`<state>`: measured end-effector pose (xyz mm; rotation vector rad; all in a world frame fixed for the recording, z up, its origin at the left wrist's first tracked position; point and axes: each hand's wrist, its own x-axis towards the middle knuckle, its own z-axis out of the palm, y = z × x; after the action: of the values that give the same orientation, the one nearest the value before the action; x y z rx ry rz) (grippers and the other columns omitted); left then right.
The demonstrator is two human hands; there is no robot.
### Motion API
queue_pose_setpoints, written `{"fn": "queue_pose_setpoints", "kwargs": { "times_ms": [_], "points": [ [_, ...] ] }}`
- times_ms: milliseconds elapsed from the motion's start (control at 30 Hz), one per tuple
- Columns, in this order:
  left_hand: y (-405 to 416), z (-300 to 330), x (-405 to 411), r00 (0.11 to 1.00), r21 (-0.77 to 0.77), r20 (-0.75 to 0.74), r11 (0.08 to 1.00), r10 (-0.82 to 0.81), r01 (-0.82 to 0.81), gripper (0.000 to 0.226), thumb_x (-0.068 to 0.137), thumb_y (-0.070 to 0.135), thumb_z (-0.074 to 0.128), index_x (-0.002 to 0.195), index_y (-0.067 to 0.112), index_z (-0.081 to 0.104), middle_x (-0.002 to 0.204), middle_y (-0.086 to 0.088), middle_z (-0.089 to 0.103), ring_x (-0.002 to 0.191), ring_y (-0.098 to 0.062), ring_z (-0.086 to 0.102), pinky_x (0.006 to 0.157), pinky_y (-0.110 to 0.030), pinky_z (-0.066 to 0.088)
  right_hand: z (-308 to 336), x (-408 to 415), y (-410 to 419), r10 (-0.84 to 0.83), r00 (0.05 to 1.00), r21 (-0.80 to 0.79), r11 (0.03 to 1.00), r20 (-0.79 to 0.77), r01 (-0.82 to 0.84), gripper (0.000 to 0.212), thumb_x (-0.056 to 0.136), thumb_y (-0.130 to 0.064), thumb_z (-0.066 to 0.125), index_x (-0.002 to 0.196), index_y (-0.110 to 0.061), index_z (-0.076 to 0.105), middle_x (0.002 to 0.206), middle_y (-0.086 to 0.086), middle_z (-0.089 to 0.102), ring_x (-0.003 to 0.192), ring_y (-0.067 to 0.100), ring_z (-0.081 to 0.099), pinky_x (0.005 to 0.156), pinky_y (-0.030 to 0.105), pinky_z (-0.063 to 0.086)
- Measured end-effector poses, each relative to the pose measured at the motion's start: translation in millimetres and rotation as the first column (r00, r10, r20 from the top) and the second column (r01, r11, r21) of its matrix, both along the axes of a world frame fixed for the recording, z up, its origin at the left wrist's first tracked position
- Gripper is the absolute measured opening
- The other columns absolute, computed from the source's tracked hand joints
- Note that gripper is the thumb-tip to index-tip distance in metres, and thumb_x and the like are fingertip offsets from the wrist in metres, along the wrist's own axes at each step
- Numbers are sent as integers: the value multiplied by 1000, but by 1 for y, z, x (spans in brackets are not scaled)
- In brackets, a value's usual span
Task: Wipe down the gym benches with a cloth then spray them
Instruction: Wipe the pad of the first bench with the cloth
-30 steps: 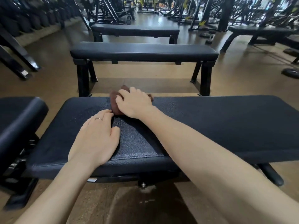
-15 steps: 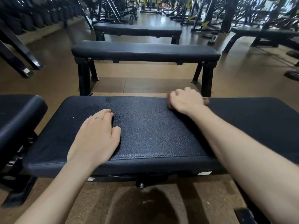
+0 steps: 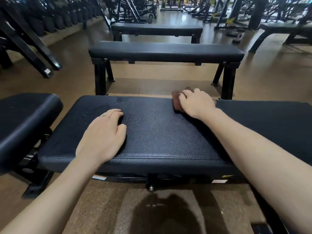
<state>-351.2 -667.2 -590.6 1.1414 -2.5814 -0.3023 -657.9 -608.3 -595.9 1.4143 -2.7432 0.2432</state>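
1. Black textured padding covers the tabletop that both hands rest on; this is the nearest gym bench, running crosswise under the forearms.
2. Left hand lies palm down on the padding near its front edge, fingers relaxed and nearly straight, holding nothing; it looks to be bracing the body.
3. Right hand is farther out, at the far edge of the padding, with fingers curled over a bunched reddish-brown cloth and pressing it onto the surface. Only the part of the cloth beside the fingertips shows; the rest is hidden under the palm.
4. Between the hands the padding shows a faint sheen, and just beyond the left fingertips there are small specks, possibly droplets.
5. Step in hand, as I judge it: the wiping pass on this bench, with spraying not yet begun. No spray bottle is in view.
6. Next move likely calls for dragging the cloth with steady downward pressure across the stretch to the right of the right hand, which looks untouched, keeping the cloth flat enough to reach the edges.
7. Beyond the right hand stand a second bench and a third bench, presumably awaiting the same treatment.
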Motion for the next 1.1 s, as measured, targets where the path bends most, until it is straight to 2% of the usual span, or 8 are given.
{"fn": "queue_pose_setpoints", "kwargs": {
  "times_ms": [67, 167, 300, 433, 633, 767, 933, 1100],
  "points": [
    [0, -2, -2, 999, -11, -28, 1000, 15, -16, 59, 90, 35, 29, 138, 13, 57, 150, -1, 53, 136, -22, 49, 114, -38, 36, 1, -26, 18, -138, 990, 31, 990, 17, 137, 74, 97, -54, 5, 141, -16, 51, 141, 26, 51, 125, 46, 50, 110, 50, 37],
    [2, -2, -1, 993, -24, -89, 996, 81, -83, 45, 93, 31, 36, 127, 15, 60, 136, -1, 61, 119, -24, 56, 101, -39, 43, 5, -7, 9, -159, 987, 29, 987, 9, 159, 60, 105, -46, 18, 142, -16, 53, 141, 27, 49, 128, 45, 49, 110, 47, 33],
    [2, 1, 4, 987, -61, -105, 989, 125, -132, 46, 90, 29, 37, 122, 10, 64, 126, -6, 66, 111, -29, 59, 96, -41, 44, 3, 74, -42, 61, 998, -11, 998, -8, -61, 50, 105, -42, 24, 134, -16, 55, 136, 25, 52, 124, 42, 52, 106, 46, 35],
    [-27, 4, 50, 969, -124, -15, 961, 248, -248, 60, 88, 35, 33, 132, 5, 61, 134, -16, 64, 125, -37, 56, 103, -48, 45, 3, 159, -77, 280, 959, -33, 959, -40, -281, 51, 105, -43, 24, 139, -15, 50, 142, 22, 49, 127, 40, 47, 108, 48, 32],
    [-40, -1, 87, 916, 168, 62, 900, 397, -401, 57, 103, 43, 28, 158, 28, 29, 165, 0, 29, 141, -32, 42, 109, -48, 35, 3, 188, -45, 465, 885, -94, 883, 26, -461, 48, 107, -43, 25, 146, -24, 46, 152, 13, 45, 134, 33, 42, 113, 44, 31],
    [-41, 1, 88, 923, 185, 19, 905, 385, -382, 58, 103, 41, 26, 159, 27, 27, 165, 1, 27, 140, -33, 43, 109, -49, 35, 4, 151, -15, 339, 938, -109, 937, 72, -331, 48, 106, -46, 25, 149, -34, 42, 158, 6, 39, 140, 32, 42, 117, 44, 31],
    [-44, -3, 89, 936, 169, 46, 921, 349, -352, 59, 104, 39, 23, 160, 23, 24, 163, -7, 29, 139, -36, 42, 108, -50, 35, 6, 165, -16, 94, 995, -74, 993, 36, -91, 51, 103, -43, 24, 135, -18, 54, 139, 21, 53, 124, 39, 50, 106, 46, 39],
    [-46, -7, 94, 948, 140, 61, 938, 311, -317, 61, 105, 41, 24, 162, 19, 18, 163, -14, 27, 138, -40, 42, 106, -51, 36, -4, 270, -25, 225, 972, -117, 966, -66, -232, 58, 99, -44, 20, 136, -21, 58, 133, 15, 58, 120, 36, 52, 105, 46, 36]
  ]
}}
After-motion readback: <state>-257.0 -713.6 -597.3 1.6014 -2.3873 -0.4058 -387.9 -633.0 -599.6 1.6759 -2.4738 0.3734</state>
